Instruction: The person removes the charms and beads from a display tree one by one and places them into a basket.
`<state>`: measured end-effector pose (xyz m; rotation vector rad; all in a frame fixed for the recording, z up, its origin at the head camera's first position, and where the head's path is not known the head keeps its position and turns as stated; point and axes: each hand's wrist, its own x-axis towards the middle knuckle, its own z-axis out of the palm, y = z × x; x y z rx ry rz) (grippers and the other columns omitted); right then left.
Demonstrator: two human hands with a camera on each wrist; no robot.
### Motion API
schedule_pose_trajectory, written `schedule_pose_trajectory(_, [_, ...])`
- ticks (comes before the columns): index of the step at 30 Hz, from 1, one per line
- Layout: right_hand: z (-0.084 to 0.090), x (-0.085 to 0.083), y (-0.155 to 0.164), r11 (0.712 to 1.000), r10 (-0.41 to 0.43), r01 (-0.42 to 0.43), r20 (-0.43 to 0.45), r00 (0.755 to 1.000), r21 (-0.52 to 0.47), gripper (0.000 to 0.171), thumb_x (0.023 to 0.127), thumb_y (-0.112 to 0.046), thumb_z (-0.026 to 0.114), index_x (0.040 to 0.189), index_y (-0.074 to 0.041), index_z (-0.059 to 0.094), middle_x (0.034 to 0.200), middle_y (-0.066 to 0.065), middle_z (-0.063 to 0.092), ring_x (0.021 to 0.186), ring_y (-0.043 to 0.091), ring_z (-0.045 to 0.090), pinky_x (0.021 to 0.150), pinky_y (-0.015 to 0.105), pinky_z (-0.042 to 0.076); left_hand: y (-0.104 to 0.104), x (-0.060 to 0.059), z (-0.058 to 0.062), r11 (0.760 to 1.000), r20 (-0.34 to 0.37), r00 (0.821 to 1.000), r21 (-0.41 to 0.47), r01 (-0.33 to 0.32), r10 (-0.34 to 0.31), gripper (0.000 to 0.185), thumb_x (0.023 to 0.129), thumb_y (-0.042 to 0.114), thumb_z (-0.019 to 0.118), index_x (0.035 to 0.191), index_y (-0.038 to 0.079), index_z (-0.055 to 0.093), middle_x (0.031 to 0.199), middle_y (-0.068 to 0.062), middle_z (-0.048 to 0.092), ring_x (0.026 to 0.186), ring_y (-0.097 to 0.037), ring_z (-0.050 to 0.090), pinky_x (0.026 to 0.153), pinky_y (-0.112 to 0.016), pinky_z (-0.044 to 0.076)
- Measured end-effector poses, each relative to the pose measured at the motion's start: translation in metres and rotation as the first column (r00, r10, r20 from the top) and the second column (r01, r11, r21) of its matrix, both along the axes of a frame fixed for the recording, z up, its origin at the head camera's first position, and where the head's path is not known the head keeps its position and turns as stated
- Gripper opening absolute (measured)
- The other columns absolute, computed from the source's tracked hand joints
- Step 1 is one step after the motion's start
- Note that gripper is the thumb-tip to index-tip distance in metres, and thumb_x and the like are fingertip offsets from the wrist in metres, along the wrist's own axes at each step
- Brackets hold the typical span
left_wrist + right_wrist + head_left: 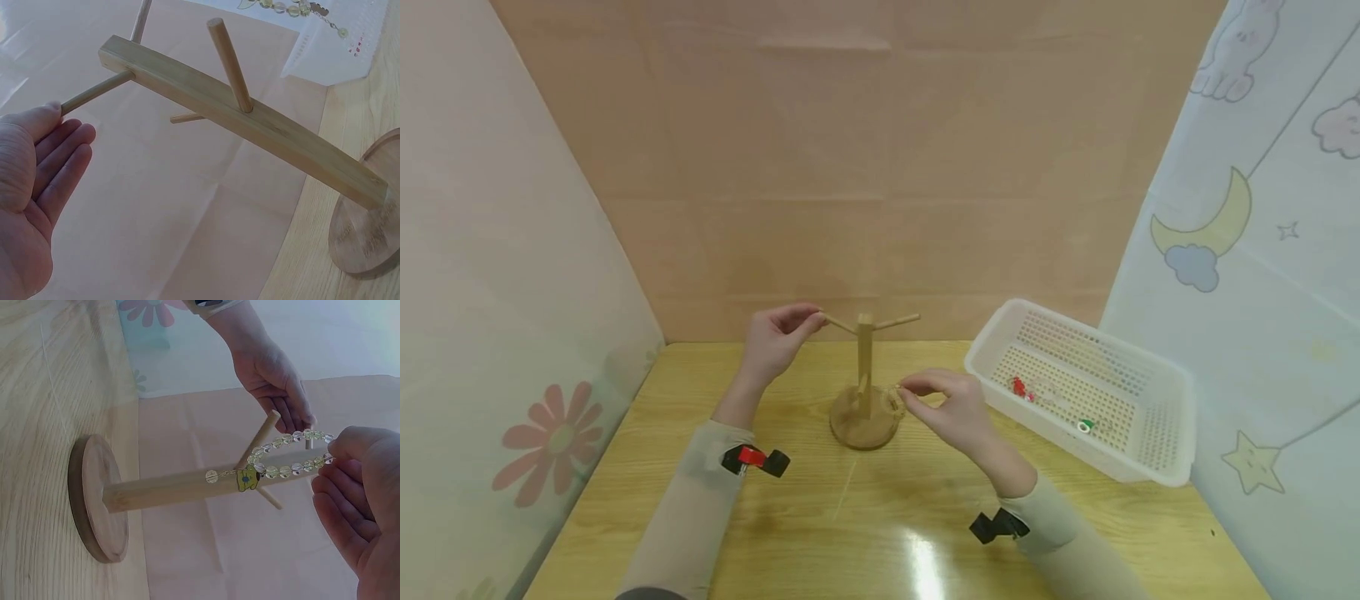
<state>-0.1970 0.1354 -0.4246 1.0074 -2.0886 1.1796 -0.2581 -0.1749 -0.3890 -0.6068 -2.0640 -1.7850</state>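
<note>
A wooden stand (865, 367) with a round base and several pegs stands upright on the table. My left hand (778, 342) pinches the tip of its upper left peg (94, 94) between thumb and fingers. In front of the post and to its right, my right hand (951, 408) pinches a beaded bracelet (290, 469) by one side. Clear and pale yellow-green beads make up the bracelet, with a small yellow charm (247, 479) and a single bead dangling from it. The loop hangs apart from the hand's other fingers. In the right wrist view it overlaps the post; whether they touch I cannot tell.
A white perforated basket (1183, 433) stands at the right of the table (700, 500). Inside lie several small pieces, among them a red one (1018, 386) and a green-and-white one (1085, 426). Cloth walls (880, 167) border the table behind and at both sides.
</note>
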Motion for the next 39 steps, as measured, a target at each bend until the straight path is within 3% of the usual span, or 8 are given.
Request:
schedule_pose_trajectory(6, [0.001,-0.001,0.018,0.998,-0.059,0.059,-0.044,0.997,-0.007,0.017,0.085,0.002,0.085,0.096,-0.01,0.085,0.09,0.0,0.081,0.077,0.016,0.077,0.066,0.033,0.063,0.001,-0.001,-0.001,1.0,-0.018,1.0,0.002,-0.001,0.001,0.015,0.099,0.007,0.079,0.108,-0.005,0.08,0.098,-0.021,0.08,0.086,-0.009,0.078,0.079,-0.024,0.062])
schedule_pose_trajectory(12, [0.005,0.0,0.042,0.994,-0.106,0.107,-0.023,0.994,0.008,0.02,0.085,0.003,0.085,0.098,-0.013,0.085,0.091,0.0,0.081,0.078,0.014,0.077,0.069,0.022,0.06,0.001,0.0,0.0,1.0,-0.014,1.0,0.003,-0.002,0.002,0.015,0.099,0.007,0.079,0.108,-0.005,0.08,0.098,-0.021,0.08,0.087,-0.009,0.078,0.08,-0.029,0.063])
schedule_pose_trajectory(18, [0.008,0.001,0.068,0.989,-0.147,0.147,-0.01,0.989,0.017,0.022,0.084,0.006,0.085,0.098,-0.011,0.084,0.091,0.0,0.081,0.076,0.014,0.077,0.071,0.02,0.059,0.001,0.0,-0.001,1.0,-0.01,1.0,-0.004,-0.005,0.005,0.015,0.1,0.006,0.078,0.109,-0.006,0.08,0.098,-0.022,0.079,0.085,-0.008,0.077,0.079,-0.025,0.062])
schedule_pose_trajectory(25, [0.008,0.0,0.094,0.966,-0.253,0.255,-0.069,0.965,0.027,0.022,0.082,0.004,0.087,0.096,-0.012,0.085,0.087,-0.002,0.081,0.071,0.008,0.074,0.069,0.012,0.053,0.001,0.0,0.0,1.0,0.005,1.0,0.003,-0.005,0.004,0.019,0.1,0.007,0.078,0.111,-0.008,0.079,0.1,-0.021,0.08,0.088,-0.008,0.077,0.079,-0.024,0.062])
schedule_pose_trajectory(32, [0.01,0.0,0.114,0.954,-0.297,0.298,-0.073,0.952,0.007,0.019,0.082,0.006,0.085,0.094,-0.009,0.085,0.086,0.001,0.08,0.071,0.003,0.072,0.067,0.01,0.053,0.0,-0.001,0.0,1.0,0.007,1.0,-0.02,-0.009,0.009,0.019,0.1,0.01,0.078,0.111,-0.006,0.08,0.101,-0.021,0.08,0.088,-0.008,0.077,0.079,-0.028,0.063])
schedule_pose_trajectory(37, [0.011,0.003,0.123,0.941,-0.336,0.337,-0.091,0.937,-0.009,0.02,0.08,0.008,0.086,0.094,-0.007,0.085,0.086,0.004,0.081,0.072,0.005,0.074,0.072,0.009,0.054,0.0,0.0,0.0,1.0,0.004,1.0,-0.028,-0.011,0.011,0.018,0.1,0.01,0.079,0.11,-0.004,0.081,0.102,-0.021,0.08,0.088,-0.009,0.077,0.079,-0.028,0.063])
schedule_pose_trajectory(39, [0.01,0.003,0.128,0.934,-0.356,0.357,-0.09,0.93,-0.003,0.02,0.081,0.007,0.087,0.095,-0.007,0.085,0.087,0.004,0.081,0.074,0.0,0.072,0.074,0.008,0.053,0.0,0.0,0.0,1.0,0.003,1.0,-0.026,-0.009,0.009,0.018,0.1,0.009,0.078,0.11,-0.005,0.08,0.102,-0.022,0.079,0.088,-0.008,0.077,0.079,-0.026,0.062])
